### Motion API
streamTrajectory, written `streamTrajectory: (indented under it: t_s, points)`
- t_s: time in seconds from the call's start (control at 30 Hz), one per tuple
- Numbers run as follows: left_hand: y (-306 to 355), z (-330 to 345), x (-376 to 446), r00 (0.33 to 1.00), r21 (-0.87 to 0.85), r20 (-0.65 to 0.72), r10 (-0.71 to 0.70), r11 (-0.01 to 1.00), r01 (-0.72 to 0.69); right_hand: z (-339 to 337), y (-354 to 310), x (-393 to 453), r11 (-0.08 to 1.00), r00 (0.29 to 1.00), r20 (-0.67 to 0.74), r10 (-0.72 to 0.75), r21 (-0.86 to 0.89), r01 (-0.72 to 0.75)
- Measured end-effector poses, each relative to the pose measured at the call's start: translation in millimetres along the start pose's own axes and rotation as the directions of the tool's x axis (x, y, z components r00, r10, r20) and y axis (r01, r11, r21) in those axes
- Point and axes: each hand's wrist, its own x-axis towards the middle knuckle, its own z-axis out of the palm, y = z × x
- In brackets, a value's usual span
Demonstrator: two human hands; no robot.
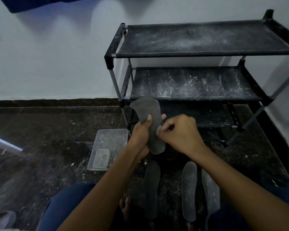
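Note:
A dark grey shoe insole (148,112) stands upright in front of me, held at its middle by my left hand (140,132), whose thumb lies across its face. My right hand (178,130) has its fingers curled at the insole's right edge, pinching something small and pale against it; what that is I cannot tell. Three more insoles lie flat on the floor below my arms: one on the left (151,189), one in the middle (188,189), and one on the right (210,190), partly hidden by my right forearm.
A black three-tier shoe rack (198,52), dusted with white powder, stands against the white wall on the right. A clear plastic tray (110,135) holding a small clear container (101,158) sits on the dark speckled floor to the left. My knees and bare toes show below.

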Motion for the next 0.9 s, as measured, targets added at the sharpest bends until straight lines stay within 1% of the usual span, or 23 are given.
streamTrajectory:
  t_s: [0.07,0.13,0.23,0.33,0.4,0.43,0.5,0.57,0.63,0.67,0.77,0.83,0.9]
  points:
    - [-1,3,0,1.0,0.033,-0.014,0.006,0.999,-0.005,-3,0,6,0.993,0.99,-0.138,-0.006,0.113,0.022]
    - [-5,7,-3,1.0,0.033,-0.007,-0.019,0.999,0.019,-3,0,11,0.991,0.983,-0.179,-0.033,0.124,0.056]
    - [-6,7,-4,0.998,0.025,-0.008,-0.054,0.998,0.054,1,1,10,0.998,0.994,-0.099,-0.051,0.04,0.055]
    - [-2,2,-3,0.998,-0.013,-0.012,-0.069,0.998,0.068,5,-2,0,1.0,0.996,0.084,-0.022,-0.012,0.023]
    - [-1,0,-1,0.996,-0.084,0.004,-0.088,0.993,0.088,3,-5,-3,0.999,0.974,0.224,0.02,-0.029,-0.014]
    - [-1,-1,0,0.995,-0.104,0.016,-0.098,0.99,0.099,0,-6,-3,0.999,0.965,0.259,0.041,-0.021,-0.036]
    - [-1,-3,2,0.993,-0.101,0.03,-0.113,0.988,0.115,-7,-8,0,0.994,0.967,0.243,0.08,0.054,-0.096]
    - [-1,-6,6,0.992,-0.092,0.037,-0.123,0.988,0.126,-15,-8,4,0.966,0.964,0.221,0.15,0.176,-0.191]
    - [-2,-6,7,0.989,-0.1,0.058,-0.137,0.985,0.143,-18,-8,8,0.908,0.925,0.3,0.233,0.272,-0.318]
    - [-3,-6,8,0.986,-0.104,0.078,-0.146,0.983,0.153,-18,-8,9,0.886,0.899,0.355,0.255,0.287,-0.364]
    - [2,-4,3,0.976,-0.104,0.143,-0.166,0.978,0.182,-17,-6,11,0.876,0.832,0.494,0.252,0.25,-0.413]
    - [7,-7,1,0.972,-0.127,0.153,-0.181,0.971,0.201,-19,-5,10,0.878,0.762,0.602,0.236,0.204,-0.433]
    - [13,-10,1,0.977,-0.2,0.135,-0.163,0.962,0.188,-21,-6,7,0.887,0.688,0.687,0.235,0.139,-0.441]
